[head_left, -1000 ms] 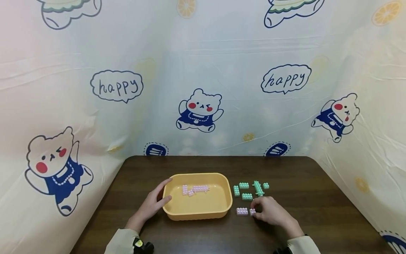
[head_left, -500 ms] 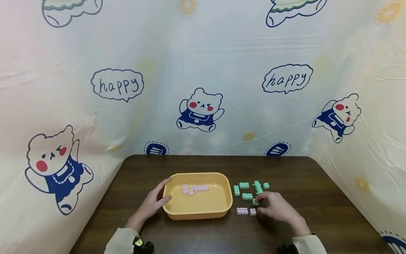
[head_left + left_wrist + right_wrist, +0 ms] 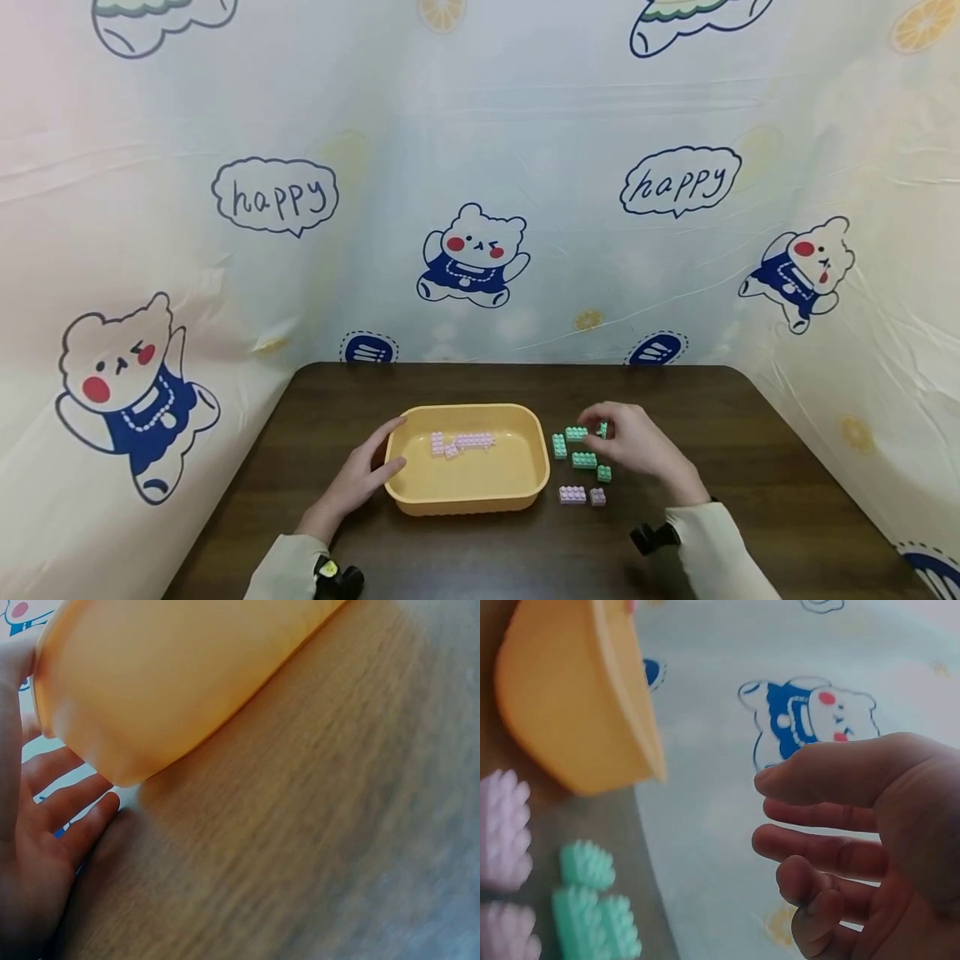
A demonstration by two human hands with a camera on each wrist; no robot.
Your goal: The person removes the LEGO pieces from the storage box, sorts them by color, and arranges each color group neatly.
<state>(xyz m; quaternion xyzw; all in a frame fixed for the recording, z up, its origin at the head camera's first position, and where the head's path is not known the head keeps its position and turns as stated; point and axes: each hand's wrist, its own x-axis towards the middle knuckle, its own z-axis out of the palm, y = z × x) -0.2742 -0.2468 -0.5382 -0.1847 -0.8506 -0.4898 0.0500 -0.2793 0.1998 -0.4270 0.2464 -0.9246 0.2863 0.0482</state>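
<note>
In the head view my left hand (image 3: 358, 479) touches the left end of the yellow plastic tray (image 3: 471, 503), thumb and forefinger spread at its rim. The left wrist view has its fingers nearly straight against the tray's outer side. My right hand (image 3: 637, 439) is over the green toy building bricks, fingertips close to a green brick (image 3: 576, 434). Nothing shows between its fingers in the right wrist view. Other green bricks (image 3: 584, 460) lie about it, one partly hidden behind the fingers. Nearer the front are a pink brick (image 3: 572, 495) and a smaller pink brick (image 3: 597, 497).
Several pink bricks (image 3: 474, 441) lie inside the tray. The dark wooden table (image 3: 465, 558) ends at the back against a printed curtain (image 3: 570, 250). A small green brick (image 3: 603, 473) sits between the green group and the pink pair.
My right hand has left the small pink brick, passed over the small green brick, and moved away towards the back green bricks. The left hand and tray stay in place.
</note>
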